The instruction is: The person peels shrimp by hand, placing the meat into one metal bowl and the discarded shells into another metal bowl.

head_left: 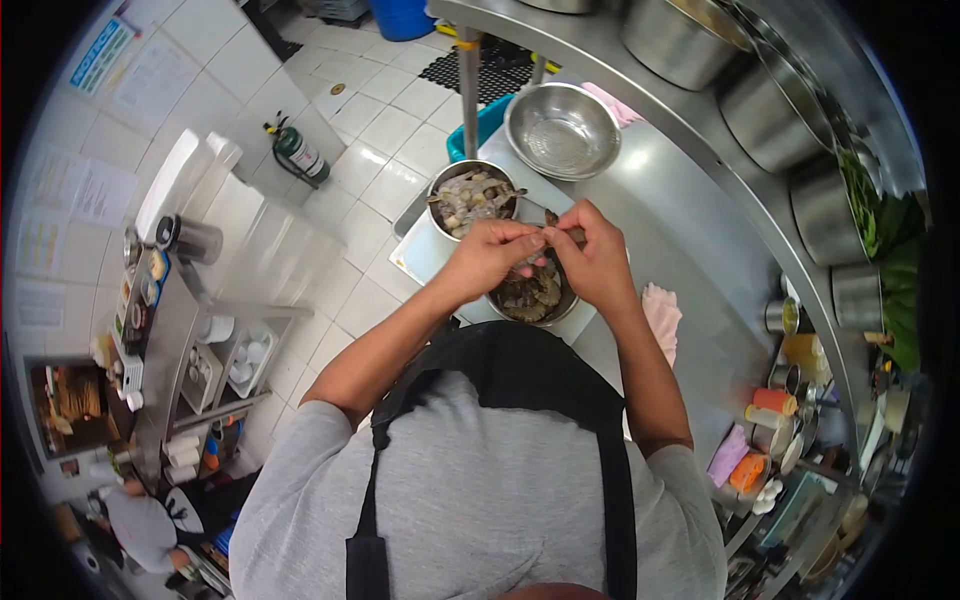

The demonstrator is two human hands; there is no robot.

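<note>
My left hand (492, 255) and my right hand (590, 255) meet over a steel bowl of raw shrimp (530, 295) on a white cutting board (425, 250). Both hands pinch one shrimp (553, 236) between their fingertips, just above the bowl. A second steel bowl (470, 197) with pale peeled pieces stands on the board just beyond my left hand. I wear a grey shirt and a black apron.
An empty steel mixing bowl (562, 130) sits farther along the steel counter (690, 230). A pink cloth (662, 315) lies to the right. Large steel pots (775, 120) line the shelf above, with greens (880, 220) and sauce containers (770, 400) at right. Another person (145, 525) is lower left.
</note>
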